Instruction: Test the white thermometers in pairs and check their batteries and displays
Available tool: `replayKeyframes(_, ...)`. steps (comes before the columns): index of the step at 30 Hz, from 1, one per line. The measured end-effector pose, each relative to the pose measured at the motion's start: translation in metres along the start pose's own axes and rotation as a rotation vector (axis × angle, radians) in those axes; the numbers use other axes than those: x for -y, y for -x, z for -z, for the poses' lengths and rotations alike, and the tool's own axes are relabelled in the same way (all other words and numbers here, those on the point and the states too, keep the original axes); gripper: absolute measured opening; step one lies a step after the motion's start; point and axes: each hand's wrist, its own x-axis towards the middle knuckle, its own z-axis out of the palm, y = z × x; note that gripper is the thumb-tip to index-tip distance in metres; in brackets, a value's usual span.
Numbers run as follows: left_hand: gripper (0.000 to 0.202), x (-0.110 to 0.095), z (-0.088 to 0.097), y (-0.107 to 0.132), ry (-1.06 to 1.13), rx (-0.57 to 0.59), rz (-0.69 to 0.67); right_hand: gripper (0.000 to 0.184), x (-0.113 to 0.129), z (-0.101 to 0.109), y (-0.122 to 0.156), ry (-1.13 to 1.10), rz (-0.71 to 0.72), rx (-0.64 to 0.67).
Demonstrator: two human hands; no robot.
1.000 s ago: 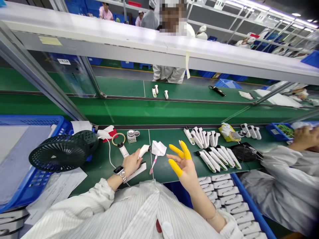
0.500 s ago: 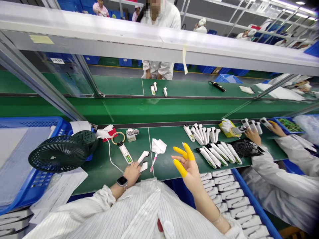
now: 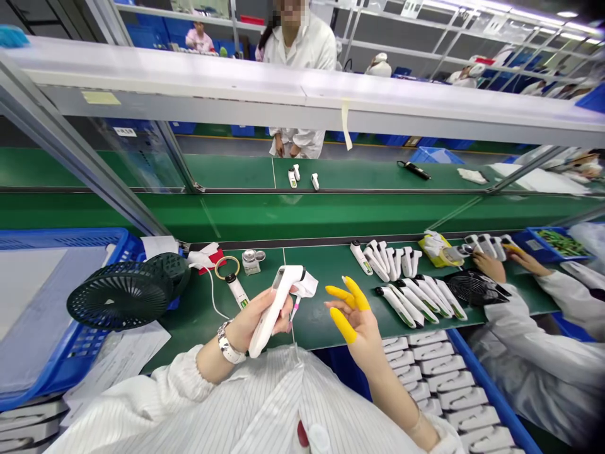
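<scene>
A white infrared thermometer (image 3: 273, 315) is gripped in my left hand (image 3: 255, 315), raised off the bench and tilted, its head up and to the right. My right hand (image 3: 362, 321), with yellow finger cots on several fingers, hovers over the bench with fingers apart and nothing in it. Behind the held thermometer lies a white paper or cloth piece (image 3: 309, 287), partly covered, along with a pink-handled tool (image 3: 295, 310). Another thermometer (image 3: 236, 291) with an open battery compartment rests beyond my left hand. To the right of my right hand, several thermometers (image 3: 430, 296) lie in rows.
On the left stand a dark fan (image 3: 123, 296) and a blue basket (image 3: 57, 372). A tan ring (image 3: 227, 267) and a small metal-topped jar (image 3: 251, 261) lie near the bench's back. A blue crate (image 3: 496, 384) holds white thermometers. A co-worker's hands (image 3: 491, 265) work at the right.
My left hand has picked up the thermometer from the bench and raised it, turning its wrist. My right hand has stayed nearly in place. The view has shifted slightly.
</scene>
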Motion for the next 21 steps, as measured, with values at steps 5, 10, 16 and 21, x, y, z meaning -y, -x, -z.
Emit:
replayKeyframes(5, 0.045, 0.0, -0.01, 0.006, 0.223, 0.148, 0.012, 0.058, 0.005, 0.002, 0.001, 0.01, 0.069, -0.049)
replayKeyframes(10, 0.043, 0.001, -0.014, 0.007, 0.257, 0.265, 0.074, 0.062, 0.024, -0.01, -0.004, 0.002, 0.167, -0.029)
replayKeyframes(16, 0.049, -0.002, -0.029, 0.006, -0.037, 0.099, 0.059, 0.066, 0.039, -0.031, -0.009, 0.068, 0.295, 0.153)
replayKeyframes(21, 0.056, -0.015, -0.039, 0.008, -0.285, -0.037, -0.018, 0.06, 0.041, -0.031, -0.005, 0.108, 0.312, 0.045)
